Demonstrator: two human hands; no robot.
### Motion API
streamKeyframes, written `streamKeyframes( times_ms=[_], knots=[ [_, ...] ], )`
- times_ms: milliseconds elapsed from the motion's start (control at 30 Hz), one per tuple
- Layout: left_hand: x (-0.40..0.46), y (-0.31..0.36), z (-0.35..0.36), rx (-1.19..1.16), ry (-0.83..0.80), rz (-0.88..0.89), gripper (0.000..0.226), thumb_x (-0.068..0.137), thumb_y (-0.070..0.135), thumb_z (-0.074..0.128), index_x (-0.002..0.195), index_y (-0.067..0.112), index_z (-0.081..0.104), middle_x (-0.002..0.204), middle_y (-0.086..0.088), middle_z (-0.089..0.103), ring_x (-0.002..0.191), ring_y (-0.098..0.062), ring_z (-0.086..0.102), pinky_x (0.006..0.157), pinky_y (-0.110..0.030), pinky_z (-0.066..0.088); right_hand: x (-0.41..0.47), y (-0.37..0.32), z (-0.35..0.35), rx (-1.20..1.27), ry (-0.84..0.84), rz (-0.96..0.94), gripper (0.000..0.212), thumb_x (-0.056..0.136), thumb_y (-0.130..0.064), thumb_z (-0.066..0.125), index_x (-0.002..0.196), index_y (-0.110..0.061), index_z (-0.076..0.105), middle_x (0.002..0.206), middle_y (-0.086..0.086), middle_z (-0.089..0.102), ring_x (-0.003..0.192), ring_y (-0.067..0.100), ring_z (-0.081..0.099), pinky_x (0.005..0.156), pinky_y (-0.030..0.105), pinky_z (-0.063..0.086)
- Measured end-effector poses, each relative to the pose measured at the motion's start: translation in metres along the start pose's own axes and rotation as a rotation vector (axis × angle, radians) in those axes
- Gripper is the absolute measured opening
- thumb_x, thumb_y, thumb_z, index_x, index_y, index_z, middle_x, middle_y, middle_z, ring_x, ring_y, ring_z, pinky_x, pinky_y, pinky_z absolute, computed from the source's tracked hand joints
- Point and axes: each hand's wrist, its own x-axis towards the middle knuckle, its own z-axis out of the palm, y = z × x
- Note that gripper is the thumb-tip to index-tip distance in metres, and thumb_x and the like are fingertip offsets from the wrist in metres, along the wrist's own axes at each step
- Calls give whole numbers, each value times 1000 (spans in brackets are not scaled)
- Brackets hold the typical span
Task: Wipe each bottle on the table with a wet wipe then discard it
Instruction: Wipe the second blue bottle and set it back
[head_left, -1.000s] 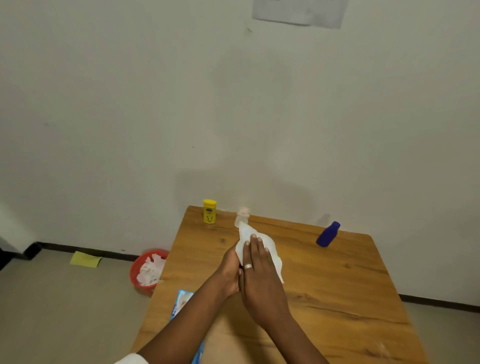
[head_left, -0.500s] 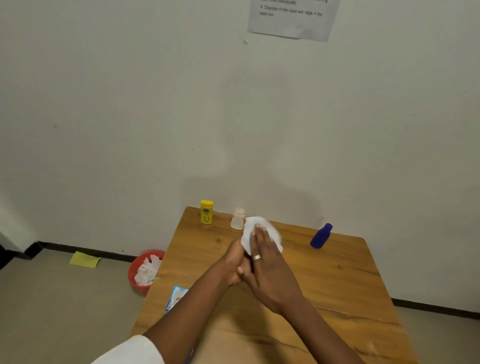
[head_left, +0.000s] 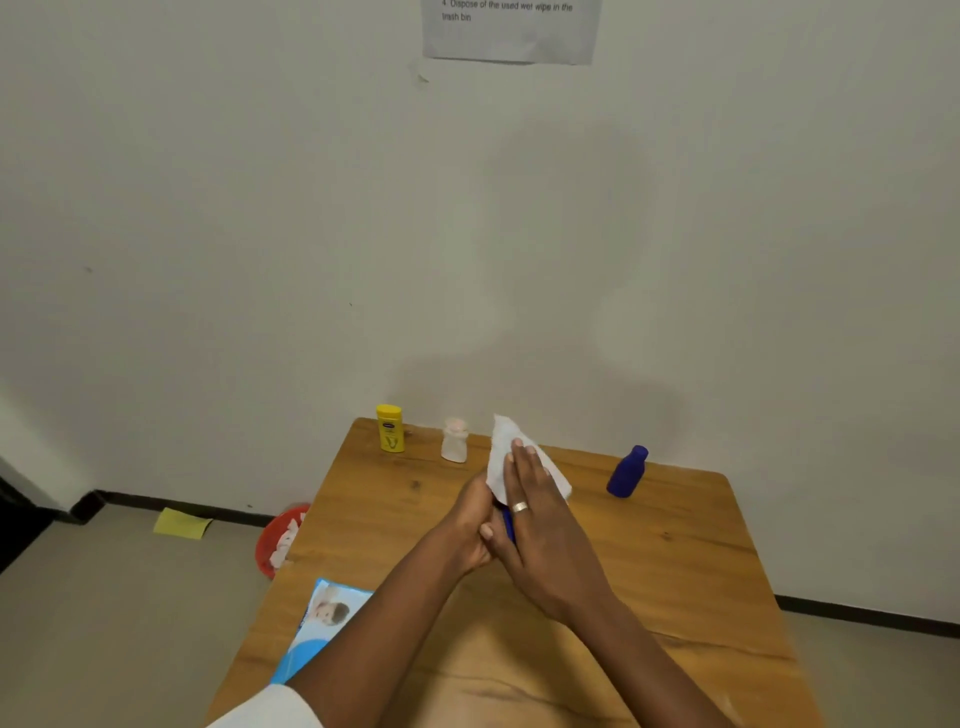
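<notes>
Above the wooden table (head_left: 675, 571) my left hand (head_left: 475, 525) grips a blue bottle (head_left: 508, 525), of which only a thin strip shows between my hands. My right hand (head_left: 540, 519) presses a white wet wipe (head_left: 501, 457) flat over the bottle's upper part, which is hidden. Along the table's far edge stand a yellow bottle (head_left: 390, 428), a small pale bottle (head_left: 455, 439) and another blue bottle (head_left: 627, 472), all apart from my hands.
A blue pack of wet wipes (head_left: 317, 629) lies at the table's near left edge. On the floor to the left sits a red bin (head_left: 270, 540) holding used wipes, with a yellow slip (head_left: 182, 522) further left. A paper notice (head_left: 511, 28) hangs on the wall.
My right hand has rubbed the wipe up and down over the held bottle, and the wipe's tip now sticks up again. The camera view has shifted slightly.
</notes>
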Motion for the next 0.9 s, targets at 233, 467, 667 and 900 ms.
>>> streamKeyframes(
  times_ms=[233,467,667,900],
  knots=[
    [16,20,-10,-140,60,43,43,98,43,42,94,7,64,75,-11,69,62,-21,69,72,-36,51,-21,8,17,104,64,-29,74,97,-31,48,153,-26,0,161,-15,-7,147,1,-4,117,19,20],
    [36,8,8,62,177,114,36,98,35,49,80,7,61,70,-11,63,61,-22,63,63,-32,51,-15,-9,27,608,321,329,84,90,-8,62,147,-42,10,154,-25,15,139,-8,22,100,2,34],
    [41,26,6,-19,73,59,44,83,50,67,92,8,62,77,-11,70,75,-25,67,73,-36,51,-24,4,30,261,188,57,70,88,0,41,152,-17,17,162,-12,7,149,10,10,119,19,16],
    [26,17,-10,-69,-112,43,48,89,47,52,98,4,72,119,-17,69,120,-26,60,108,-41,40,-27,-12,17,526,-1,196,81,84,-77,24,148,-39,-9,157,-25,-13,142,-12,-5,114,7,16]
  ],
)
